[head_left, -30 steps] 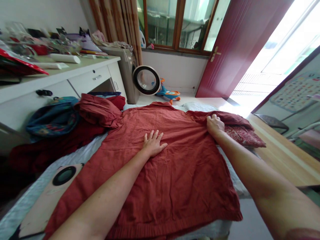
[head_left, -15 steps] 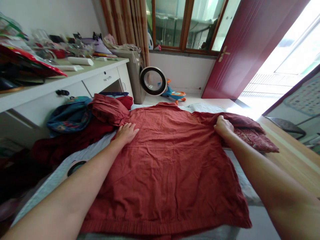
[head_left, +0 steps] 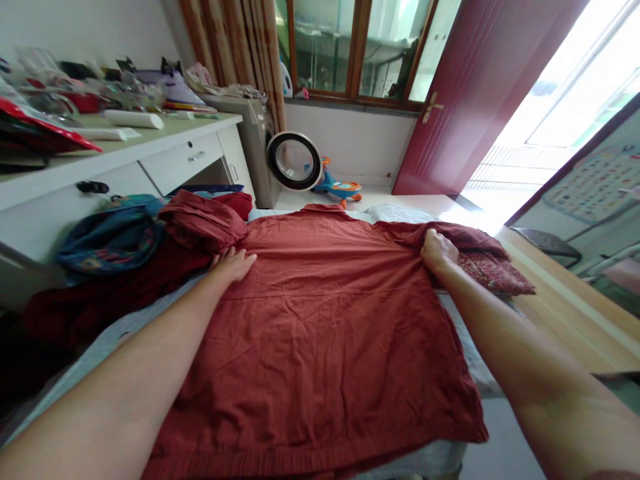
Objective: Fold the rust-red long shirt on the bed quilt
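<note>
A rust-red jacket (head_left: pixel 320 320) lies spread out, its collar at the far end and its gathered hem towards me. My left hand (head_left: pixel 233 265) rests on the jacket's left edge below the bunched left sleeve (head_left: pixel 203 221), fingers apart, some fingertips hidden against the cloth. At the right armhole, my right hand (head_left: pixel 439 251) is closed on a pinch of the jacket. Straight creases run across the cloth between both hands. The right sleeve (head_left: pixel 475 239) stretches out over a folded patterned red cloth (head_left: pixel 495 272).
Piled clothes, including a blue floral one (head_left: pixel 107 237), lie at left beside a cluttered white desk (head_left: pixel 170 157). Beyond stand a washing machine with its round door (head_left: pixel 295 161) open and a blue-orange ride-on toy (head_left: pixel 340 187). A wooden surface (head_left: pixel 565 300) extends at right.
My left hand has slid outward from the jacket's upper left part to its edge. The cloth between the hands looks tauter. My right hand keeps its hold; the view has shifted slightly.
</note>
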A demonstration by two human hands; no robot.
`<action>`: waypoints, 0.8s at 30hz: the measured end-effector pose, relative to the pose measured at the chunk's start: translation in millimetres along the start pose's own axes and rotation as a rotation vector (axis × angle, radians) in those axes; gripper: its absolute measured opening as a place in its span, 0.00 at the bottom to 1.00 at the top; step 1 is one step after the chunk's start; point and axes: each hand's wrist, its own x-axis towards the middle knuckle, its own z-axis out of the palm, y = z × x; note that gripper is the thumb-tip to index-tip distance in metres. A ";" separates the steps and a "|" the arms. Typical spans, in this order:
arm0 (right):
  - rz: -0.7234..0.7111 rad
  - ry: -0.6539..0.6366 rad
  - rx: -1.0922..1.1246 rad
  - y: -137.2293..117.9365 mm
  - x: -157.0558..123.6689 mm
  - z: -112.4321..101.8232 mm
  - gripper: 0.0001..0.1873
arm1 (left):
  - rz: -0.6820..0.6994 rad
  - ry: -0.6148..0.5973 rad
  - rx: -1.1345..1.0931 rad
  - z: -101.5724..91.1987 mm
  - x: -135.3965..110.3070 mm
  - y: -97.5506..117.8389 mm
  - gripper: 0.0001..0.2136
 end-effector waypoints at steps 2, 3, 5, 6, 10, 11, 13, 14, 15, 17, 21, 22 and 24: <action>-0.011 -0.004 -0.013 0.0 -1.5 0.8 0.18 | -0.065 -0.049 0.022 3.6 -6.7 2.5 0.35; -0.020 0.000 -0.025 -1.1 -3.2 -0.1 0.18 | -0.073 -0.058 0.026 4.5 -10.4 3.8 0.36; -0.041 0.050 -0.047 -8.1 -9.1 -4.2 0.18 | -0.043 -0.031 0.028 3.6 -17.7 8.1 0.36; -0.060 0.092 -0.050 -14.9 -13.6 -7.0 0.19 | -0.011 -0.001 0.030 1.9 -21.1 11.6 0.35; -0.276 0.154 0.026 -69.5 -40.6 -11.0 0.20 | 0.197 0.156 0.022 -8.0 -30.2 36.9 0.28; -0.375 0.093 0.058 -87.6 -48.4 -7.7 0.19 | 0.237 0.170 0.012 -9.8 -31.2 44.6 0.27; -0.546 -0.052 0.128 -121.9 -63.0 5.5 0.22 | 0.274 0.143 -0.010 -10.8 -32.1 57.9 0.27; -0.617 -0.100 0.163 -135.6 -68.9 14.9 0.24 | 0.277 0.105 -0.022 -9.9 -32.1 62.6 0.27; -0.647 -0.113 0.192 -146.1 -73.5 25.4 0.27 | 0.275 0.061 -0.034 -8.1 -31.9 65.6 0.27; -0.586 -0.161 0.196 -156.2 -78.3 47.3 0.33 | 0.267 -0.017 -0.060 -3.0 -31.5 67.1 0.28; -0.490 -0.268 0.185 -150.1 -74.7 77.7 0.37 | 0.241 -0.067 -0.111 2.0 -30.4 59.9 0.30; -0.480 -0.268 0.192 -147.8 -73.1 81.1 0.37 | 0.234 -0.077 -0.128 0.2 -30.2 57.9 0.31; -0.464 -0.262 0.200 -145.7 -70.9 84.1 0.37 | 0.240 -0.087 -0.159 -7.9 -30.5 55.0 0.33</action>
